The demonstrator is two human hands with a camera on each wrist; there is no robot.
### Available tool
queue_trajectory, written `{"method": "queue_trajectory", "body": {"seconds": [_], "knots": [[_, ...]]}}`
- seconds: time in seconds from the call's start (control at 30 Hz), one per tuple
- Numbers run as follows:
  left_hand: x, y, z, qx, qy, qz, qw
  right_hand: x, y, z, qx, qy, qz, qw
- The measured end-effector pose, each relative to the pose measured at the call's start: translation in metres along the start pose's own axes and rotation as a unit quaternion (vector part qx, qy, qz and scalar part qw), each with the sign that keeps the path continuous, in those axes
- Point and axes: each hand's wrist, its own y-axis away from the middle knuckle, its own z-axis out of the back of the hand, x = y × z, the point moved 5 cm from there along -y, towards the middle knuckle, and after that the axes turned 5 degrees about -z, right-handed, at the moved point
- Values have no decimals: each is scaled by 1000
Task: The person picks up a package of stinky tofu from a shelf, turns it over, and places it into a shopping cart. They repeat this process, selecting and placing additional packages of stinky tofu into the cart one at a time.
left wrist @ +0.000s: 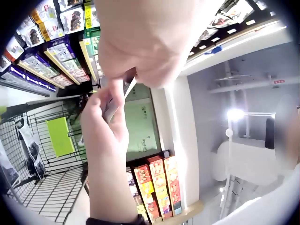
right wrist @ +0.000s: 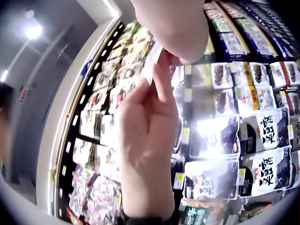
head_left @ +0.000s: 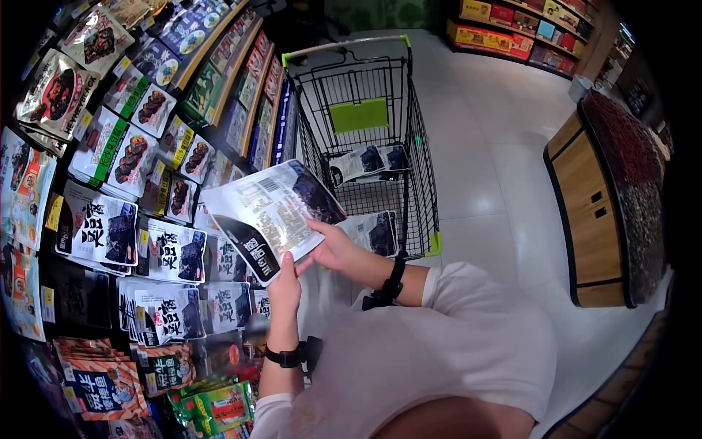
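Between both hands is a white and black food pouch [head_left: 270, 208], its printed back panel facing up and tilted. The left hand [head_left: 285, 289] pinches its lower edge, thumb on top. At the lower right corner, the right hand [head_left: 335, 245] grips it with the thumb over the printed side. In the left wrist view the pouch [left wrist: 112, 108] appears edge-on, between the left hand [left wrist: 143, 44] above and the right hand [left wrist: 105, 126] below. The right wrist view has the right hand [right wrist: 176, 28] at the top and the left hand [right wrist: 150, 112] beneath it.
A wire shopping cart [head_left: 420, 168] stands ahead, with several similar pouches [head_left: 362, 164] inside. Shelves of packets [head_left: 172, 249] rise close on the left. On the right is a wooden bin [head_left: 592, 212] heaped with dried goods; boxed goods [head_left: 490, 36] line shelves behind.
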Motion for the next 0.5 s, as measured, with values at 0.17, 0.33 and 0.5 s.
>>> {"method": "queue_trajectory", "body": {"seconds": [0.17, 0.33, 0.5], "knots": [[32, -7, 1, 192, -116, 123, 967, 71, -13, 100, -179, -20, 79, 980], [50, 1, 35, 200, -126, 193, 952, 132, -1, 232, -342, 26, 139, 929], [77, 8, 73, 48, -83, 251, 963, 174, -8, 311, -475, 75, 152, 863]]}}
